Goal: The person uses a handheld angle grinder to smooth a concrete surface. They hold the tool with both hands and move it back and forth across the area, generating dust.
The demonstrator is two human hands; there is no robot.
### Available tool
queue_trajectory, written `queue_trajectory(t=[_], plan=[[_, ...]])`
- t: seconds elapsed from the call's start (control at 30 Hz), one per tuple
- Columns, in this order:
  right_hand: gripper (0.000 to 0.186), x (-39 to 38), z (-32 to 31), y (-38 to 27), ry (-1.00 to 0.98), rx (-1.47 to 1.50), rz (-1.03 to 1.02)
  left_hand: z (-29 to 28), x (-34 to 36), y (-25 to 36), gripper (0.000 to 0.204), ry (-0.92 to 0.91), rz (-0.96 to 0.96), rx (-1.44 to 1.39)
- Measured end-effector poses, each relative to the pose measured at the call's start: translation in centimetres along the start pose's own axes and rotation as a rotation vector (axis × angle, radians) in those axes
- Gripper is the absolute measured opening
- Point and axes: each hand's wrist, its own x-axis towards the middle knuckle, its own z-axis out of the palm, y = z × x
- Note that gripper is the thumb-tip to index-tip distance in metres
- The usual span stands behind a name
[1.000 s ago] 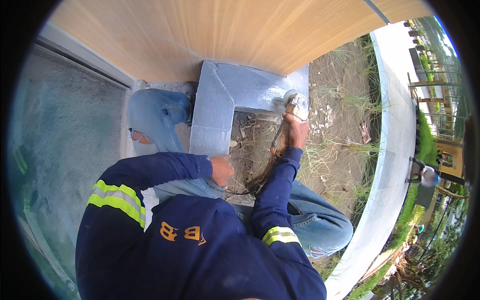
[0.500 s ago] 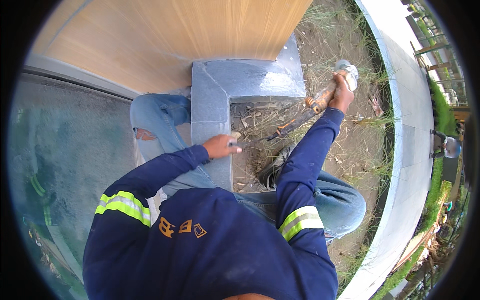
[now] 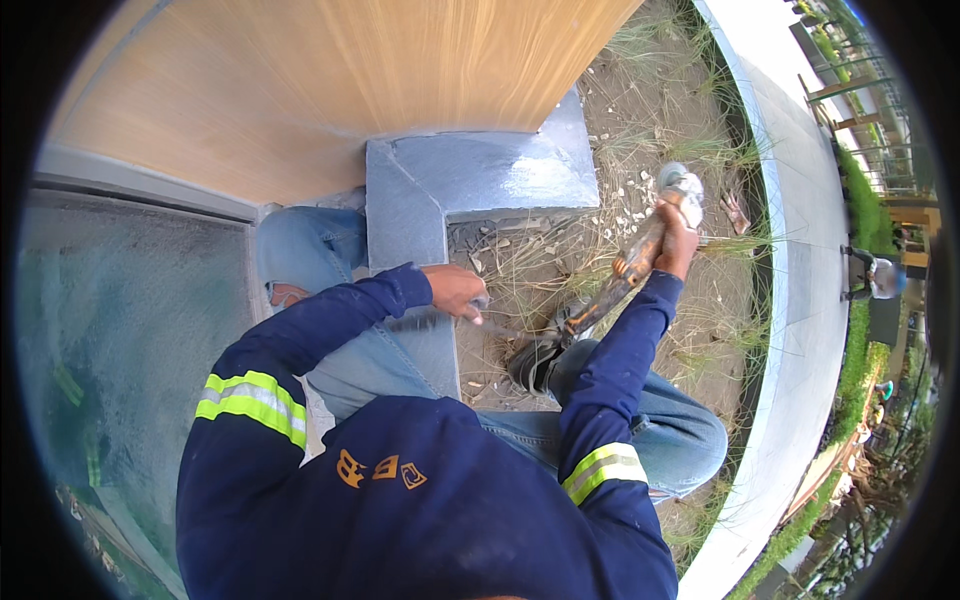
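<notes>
My right hand (image 3: 679, 240) grips an angle grinder (image 3: 630, 268) near its head, over the weedy soil. The tool has a dirty orange and black body. Its pale disc (image 3: 672, 176) is at the far end, and its tail points back toward my shoe (image 3: 536, 362). My left hand (image 3: 457, 291) is closed just over the inner edge of the grey stone ledge (image 3: 408, 215). A thin dark cord (image 3: 505, 331) runs from the grinder's tail to its fingers; part of it is blurred.
A wood-grain panel (image 3: 330, 70) rises behind the L-shaped ledge, beside a dark glass pane (image 3: 130, 300) at left. Stone chips and dry grass (image 3: 620, 215) lie on the soil. A pale curb (image 3: 805, 260) bends along the right. Another person (image 3: 880, 278) is farther off at right.
The grinder has come nearer to me, its tail now close by my shoe. My left hand has shifted a little rightward past the ledge's edge. The view has tilted slightly.
</notes>
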Motion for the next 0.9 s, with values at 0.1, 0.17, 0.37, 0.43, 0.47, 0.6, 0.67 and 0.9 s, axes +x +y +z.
queue_trajectory(t=[0.1,0.17,0.37,0.43,0.47,0.6,0.67,0.9], plan=[[0.048,-4.2,4.2,0.2,-0.178,-0.165,0.045,-4.0,1.2,1.9,0.042,-0.218,-0.009,0.133],[0.05,-5.7,6.5,1.1,-0.305,-0.274,0.075,-7.5,2.3,4.1,0.042,-0.281,0.058,0.086],[0.054,-7.4,13.0,4.3,-0.481,-0.626,0.105,-10.3,2.4,2.9,0.042,-0.07,0.29,-0.139],[0.054,-6.6,13.8,5.0,-0.5,-0.607,0.119,-9.8,1.3,1.3,0.04,-0.089,0.223,0.089],[0.054,-6.3,13.9,5.5,-0.508,-0.599,0.127,-9.6,1.0,1.1,0.039,-0.098,0.191,0.2],[0.05,-5.7,14.3,5.1,-0.456,-0.659,0.171,-9.5,0.1,2.0,0.034,-0.136,0.231,0.172],[0.05,-6.3,15.6,3.9,-0.471,-0.683,0.199,-9.2,0.3,2.1,0.03,-0.087,0.27,0.146],[0.052,-9.2,20.2,4.4,-0.549,-0.647,0.212,-13.2,0.8,3.6,0.018,0.004,0.343,0.041]])
